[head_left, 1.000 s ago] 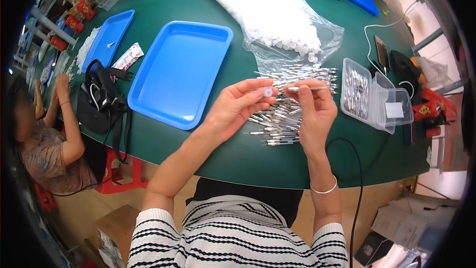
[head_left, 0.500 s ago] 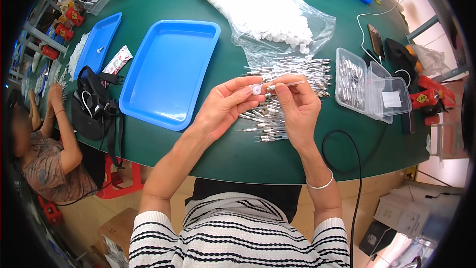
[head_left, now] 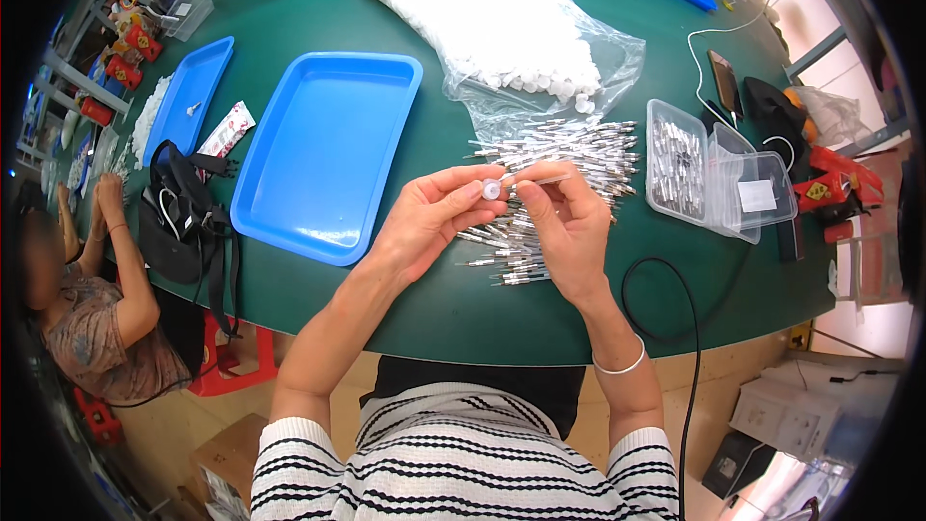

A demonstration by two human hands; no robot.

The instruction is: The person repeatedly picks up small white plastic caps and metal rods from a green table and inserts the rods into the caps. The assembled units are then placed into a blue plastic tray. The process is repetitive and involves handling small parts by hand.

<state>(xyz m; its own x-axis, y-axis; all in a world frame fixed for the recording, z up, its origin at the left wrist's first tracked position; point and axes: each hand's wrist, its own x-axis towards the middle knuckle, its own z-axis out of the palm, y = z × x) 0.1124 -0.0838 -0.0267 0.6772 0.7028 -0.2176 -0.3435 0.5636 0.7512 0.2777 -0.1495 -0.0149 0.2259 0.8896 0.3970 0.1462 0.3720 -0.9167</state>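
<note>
**Cap and pin now meeting**

I see the small round white plastic cap (head_left: pixel 492 190), pinched in my left hand (head_left: pixel 434 217), now touching the thin silver metal pin (head_left: pixel 542 179) gripped by my right hand (head_left: pixel 564 232); a second ago they were apart. The loose silver pin heap (head_left: pixel 559 150) lies at twelve o'clock, the empty blue plastic tray (head_left: pixel 323 150) at ten.

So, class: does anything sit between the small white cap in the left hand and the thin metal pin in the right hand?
Nothing visible does. The left hand pinches the small white round cap at its fingertips, and the thin metal pin in the right hand points straight at it, tip at the cap.
</note>
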